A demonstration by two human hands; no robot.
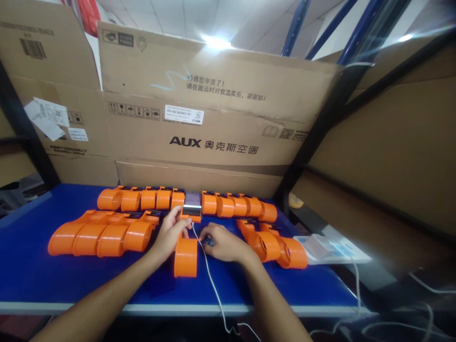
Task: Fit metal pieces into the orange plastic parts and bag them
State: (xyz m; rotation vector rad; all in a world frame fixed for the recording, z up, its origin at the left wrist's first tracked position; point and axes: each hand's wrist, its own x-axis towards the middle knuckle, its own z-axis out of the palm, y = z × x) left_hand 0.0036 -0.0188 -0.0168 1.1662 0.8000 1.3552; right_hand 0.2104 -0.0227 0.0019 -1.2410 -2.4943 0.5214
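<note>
Near the middle of the blue table, my left hand (pixel 171 232) grips an orange device by its orange frame (pixel 191 218), thumb on the near edge. The device's flat grey screen (pixel 193 199) tilts up towards me, and its orange cylinder (pixel 186 257) hangs at the near end. A white cable (pixel 208 273) meets the frame's near edge and runs down over the table front. Just right of the cylinder, my right hand (pixel 224 242) is closed, with a small dark grey piece (pixel 208 241) between its fingers. What that piece is, I cannot make out.
Several orange devices of the same kind stand in a back row (pixel 233 206), at the left (pixel 110 237) and at the right (pixel 270 247). A white tray (pixel 356 256) lies at the right edge. Cardboard (pixel 142 137) and a dark metal post (pixel 313 123) bound the blue table (pixel 28 266).
</note>
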